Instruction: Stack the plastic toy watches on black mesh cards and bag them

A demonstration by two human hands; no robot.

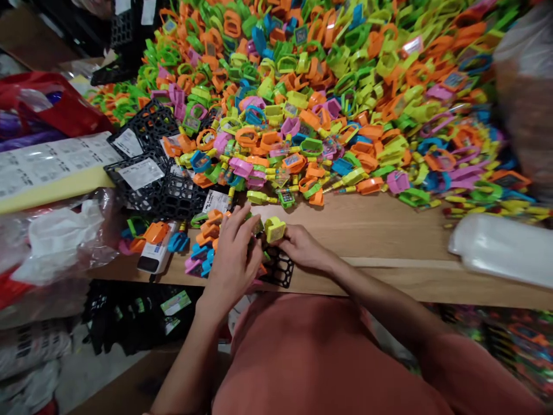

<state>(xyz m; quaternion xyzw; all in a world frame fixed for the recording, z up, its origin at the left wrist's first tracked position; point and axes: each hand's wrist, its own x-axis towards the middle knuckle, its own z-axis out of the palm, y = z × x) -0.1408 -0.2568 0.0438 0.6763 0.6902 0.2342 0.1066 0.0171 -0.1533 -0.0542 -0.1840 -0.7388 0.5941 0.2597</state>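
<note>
The yellow plastic piece (275, 229) is up at the near edge of the pile, between my two hands, just left of my right fingertips. My right hand (300, 246) is the nearer, its thumb and fingers closed on the piece's right side. Foreshortened, the piece looks blocky, so I can't make out its long axis. My left hand (237, 248) lies across from it, fingers bent and pointing away from me; whether they grip anything I cannot tell, as the palm is turned down.

Below both hands sits a black lattice tray (285, 274), its right end showing bare mesh, with orange, blue and pink pieces (203, 251) clustered at left. Farther left, more black trays (170, 196) lie overlapped, bearing white labels (140, 172). Beyond them, a red bag (82, 115) holds something purple, and a clear bag (106, 230) holds crumpled white material.
</note>
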